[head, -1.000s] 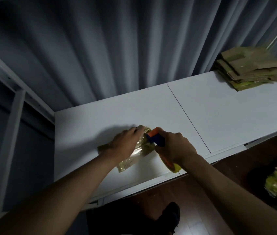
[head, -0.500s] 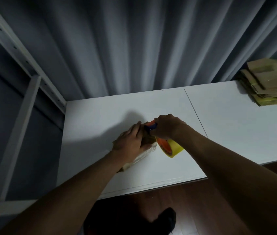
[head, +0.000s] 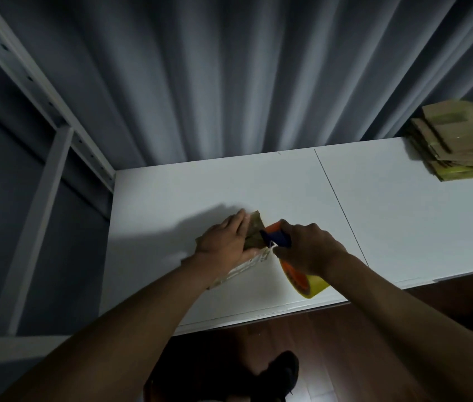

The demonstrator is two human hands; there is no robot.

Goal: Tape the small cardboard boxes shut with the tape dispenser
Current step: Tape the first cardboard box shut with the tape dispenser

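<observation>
The left hand [head: 225,242] lies with straight fingers flat on the small cardboard box [head: 254,237], pressing it to the white table [head: 403,216]. The right hand [head: 307,248], just right of the box, curls its fingers round the tape dispenser [head: 277,237], whose blue head touches the box. The yellow tape roll [head: 306,281] hangs near the table's front edge, and a stack of flat cardboard [head: 461,143] sits well right of the box.
</observation>
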